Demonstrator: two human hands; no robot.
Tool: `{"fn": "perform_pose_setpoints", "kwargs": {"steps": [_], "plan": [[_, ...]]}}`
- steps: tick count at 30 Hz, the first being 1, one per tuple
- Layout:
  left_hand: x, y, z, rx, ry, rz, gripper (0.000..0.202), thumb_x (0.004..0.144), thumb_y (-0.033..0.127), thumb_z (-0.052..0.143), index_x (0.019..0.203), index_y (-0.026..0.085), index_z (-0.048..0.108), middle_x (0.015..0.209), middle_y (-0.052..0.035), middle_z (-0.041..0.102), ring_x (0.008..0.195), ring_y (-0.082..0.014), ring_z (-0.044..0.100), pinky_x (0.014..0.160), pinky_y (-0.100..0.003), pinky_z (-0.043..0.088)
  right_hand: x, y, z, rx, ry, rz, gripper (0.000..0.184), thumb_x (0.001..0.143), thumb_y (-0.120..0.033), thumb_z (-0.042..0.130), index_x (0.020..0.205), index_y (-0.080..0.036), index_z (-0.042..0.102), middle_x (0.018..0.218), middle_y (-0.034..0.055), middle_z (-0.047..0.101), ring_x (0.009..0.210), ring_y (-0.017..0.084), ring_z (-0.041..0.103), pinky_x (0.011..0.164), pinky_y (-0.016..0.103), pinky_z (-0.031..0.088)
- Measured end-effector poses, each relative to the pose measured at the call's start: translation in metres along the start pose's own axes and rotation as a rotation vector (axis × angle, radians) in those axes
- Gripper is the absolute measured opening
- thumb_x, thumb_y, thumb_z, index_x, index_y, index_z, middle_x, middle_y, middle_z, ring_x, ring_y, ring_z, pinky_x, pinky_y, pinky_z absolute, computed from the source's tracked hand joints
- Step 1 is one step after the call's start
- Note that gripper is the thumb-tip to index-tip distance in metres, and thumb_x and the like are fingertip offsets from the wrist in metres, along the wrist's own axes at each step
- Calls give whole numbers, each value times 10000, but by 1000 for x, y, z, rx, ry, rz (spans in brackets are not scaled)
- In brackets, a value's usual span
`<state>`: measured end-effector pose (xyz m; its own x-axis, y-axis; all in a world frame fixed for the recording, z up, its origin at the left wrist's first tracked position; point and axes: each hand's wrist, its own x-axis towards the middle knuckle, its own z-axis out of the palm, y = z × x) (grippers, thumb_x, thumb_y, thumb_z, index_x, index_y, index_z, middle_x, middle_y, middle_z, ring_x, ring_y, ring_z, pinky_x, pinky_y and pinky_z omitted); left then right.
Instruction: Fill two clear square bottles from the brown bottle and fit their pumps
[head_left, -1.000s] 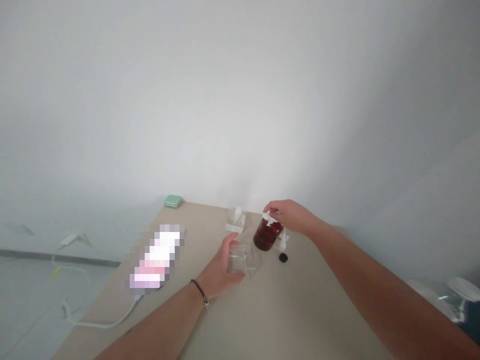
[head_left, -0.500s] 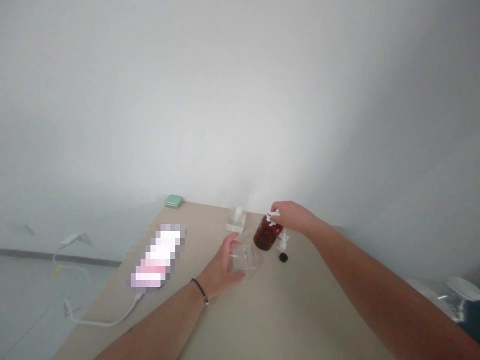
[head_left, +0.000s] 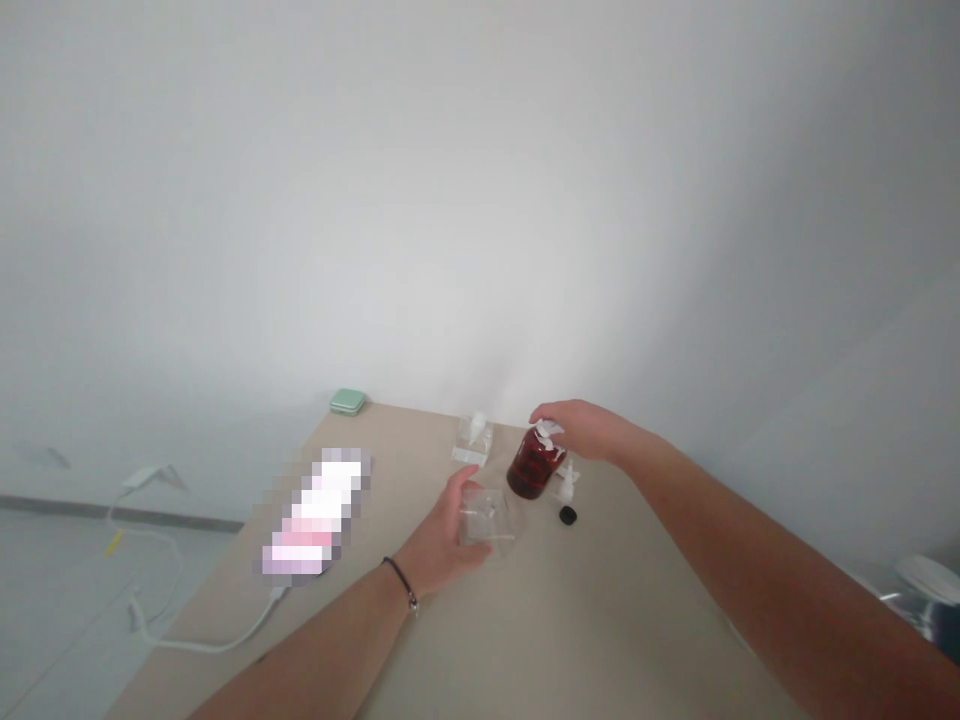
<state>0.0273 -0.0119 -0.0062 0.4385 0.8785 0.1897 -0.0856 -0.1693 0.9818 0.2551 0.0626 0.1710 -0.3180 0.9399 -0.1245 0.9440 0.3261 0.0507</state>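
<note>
My left hand (head_left: 448, 540) grips a clear, square-looking plastic container (head_left: 489, 520) from its left side, thumb in front and fingers behind. Just beyond it is a dark red bottle (head_left: 531, 468) with torn white film (head_left: 550, 428) around its top. My right hand (head_left: 581, 428) is closed around the upper part of that bottle, its fingertips partly hidden behind it. A small black cap (head_left: 568, 516) lies on the table, to the right of the bottle. Beside the bottle, below my right hand, is a small white piece (head_left: 568, 483), partly covered.
At the back of the table (head_left: 420, 650), near the wall, lies a clear packet with a white item (head_left: 472, 441). A green case (head_left: 347, 402) sits at the back left corner. A blurred-out phone-like device (head_left: 319, 515) with a white cable (head_left: 202, 648) lies on the left.
My right hand has shifted slightly left at the top of the bottle, and more of the white film shows. My left hand and the container hold still.
</note>
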Motion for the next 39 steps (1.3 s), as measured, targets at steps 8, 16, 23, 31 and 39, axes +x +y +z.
{"fn": "perform_pose_setpoints", "kwargs": {"steps": [8,16,23,31,39], "plan": [[0,-3,0,18,-42,16,919,721,243,719,1452,238,161,1272,-96,470,1083,-250,573,970,-445,464,-7,-5,-1,51,63,-129,447,779,-29,489,1095,-242,721,1136,58,739,1083,231,649,953,328,466],[-1,2,-2,128,-22,19,924,691,128,700,1444,255,180,1275,-93,481,1149,-269,531,1079,-517,348,-71,23,43,651,531,79,305,866,-433,555,1048,-220,676,1027,74,753,945,237,696,853,352,532],[-1,3,-1,145,-18,10,921,691,121,700,1442,261,185,1295,-98,455,1167,-259,520,1092,-495,329,-115,88,152,482,474,565,296,774,-344,529,987,-225,698,960,101,768,915,297,721,825,435,546],[-1,-6,-2,101,-41,35,927,709,135,714,1447,281,172,1306,-99,456,1154,-252,534,1065,-467,360,-93,47,154,487,582,382,452,811,-459,598,1209,-245,615,1281,127,655,1229,341,589,1066,580,395],[-2,-3,-4,170,-78,70,920,719,189,726,1441,253,159,1304,-111,451,1190,-275,500,1079,-493,337,-20,-9,140,965,652,291,1100,712,-463,734,1535,-182,60,1391,187,518,1244,270,572,1093,477,394]]}}
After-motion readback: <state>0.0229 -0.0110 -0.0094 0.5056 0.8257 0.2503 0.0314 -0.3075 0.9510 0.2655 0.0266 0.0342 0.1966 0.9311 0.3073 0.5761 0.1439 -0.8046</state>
